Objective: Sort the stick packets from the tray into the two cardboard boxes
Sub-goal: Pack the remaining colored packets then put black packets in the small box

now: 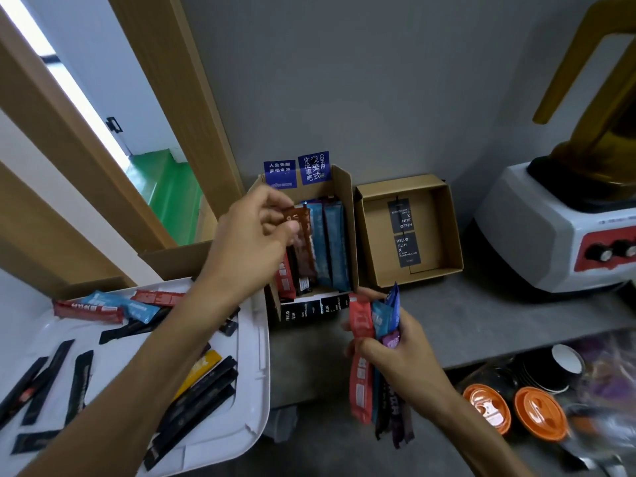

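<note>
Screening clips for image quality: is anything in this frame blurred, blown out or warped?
Head view: the left hand and its brown packet are slightly motion-blurred; the orange lids at bottom right are smeared; the window strip at top left is blown out; the wooden door frame leans and bows from the wide lens.

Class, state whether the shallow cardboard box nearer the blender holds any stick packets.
None: the shallow box holds only two dark printed cards on its floor.
</note>
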`<state>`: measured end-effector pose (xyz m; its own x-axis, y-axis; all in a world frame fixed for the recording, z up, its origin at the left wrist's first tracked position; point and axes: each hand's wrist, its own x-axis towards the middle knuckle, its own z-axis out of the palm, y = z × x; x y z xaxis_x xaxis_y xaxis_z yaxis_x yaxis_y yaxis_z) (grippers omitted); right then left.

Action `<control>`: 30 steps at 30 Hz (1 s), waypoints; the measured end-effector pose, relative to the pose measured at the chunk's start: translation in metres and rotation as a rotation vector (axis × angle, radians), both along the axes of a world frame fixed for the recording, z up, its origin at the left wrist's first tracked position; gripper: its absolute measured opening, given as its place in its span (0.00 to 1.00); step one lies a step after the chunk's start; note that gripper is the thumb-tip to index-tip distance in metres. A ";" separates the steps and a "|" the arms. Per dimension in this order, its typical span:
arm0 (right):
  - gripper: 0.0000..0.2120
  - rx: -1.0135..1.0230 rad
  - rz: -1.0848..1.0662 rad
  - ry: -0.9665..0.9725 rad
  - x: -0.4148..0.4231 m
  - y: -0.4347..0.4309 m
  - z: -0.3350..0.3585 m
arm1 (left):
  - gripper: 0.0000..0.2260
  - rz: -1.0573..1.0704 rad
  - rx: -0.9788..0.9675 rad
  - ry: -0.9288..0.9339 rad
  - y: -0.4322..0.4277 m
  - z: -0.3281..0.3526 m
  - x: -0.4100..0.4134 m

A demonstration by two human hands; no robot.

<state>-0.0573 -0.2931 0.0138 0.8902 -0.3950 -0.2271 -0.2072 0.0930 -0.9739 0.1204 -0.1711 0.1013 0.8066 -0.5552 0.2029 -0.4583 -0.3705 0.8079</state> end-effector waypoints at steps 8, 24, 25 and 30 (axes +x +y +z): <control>0.11 -0.025 -0.012 0.084 -0.015 -0.001 -0.006 | 0.10 -0.053 0.207 -0.192 -0.042 -0.034 0.010; 0.07 0.109 -0.129 0.048 -0.021 -0.011 0.000 | 0.33 -0.009 0.815 -0.988 -0.043 -0.084 0.008; 0.07 0.119 -0.142 0.051 -0.021 -0.012 0.000 | 0.34 -0.024 0.806 -0.979 -0.043 -0.085 0.010; 0.14 0.135 -0.131 0.044 -0.022 -0.017 0.000 | 0.34 -0.097 0.484 -0.679 -0.027 -0.072 -0.017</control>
<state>-0.0795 -0.3100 0.0137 0.8212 -0.4703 -0.3233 -0.2266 0.2511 -0.9410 0.1037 -0.1982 0.0292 0.5394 -0.7665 0.3486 -0.8353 -0.5394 0.1065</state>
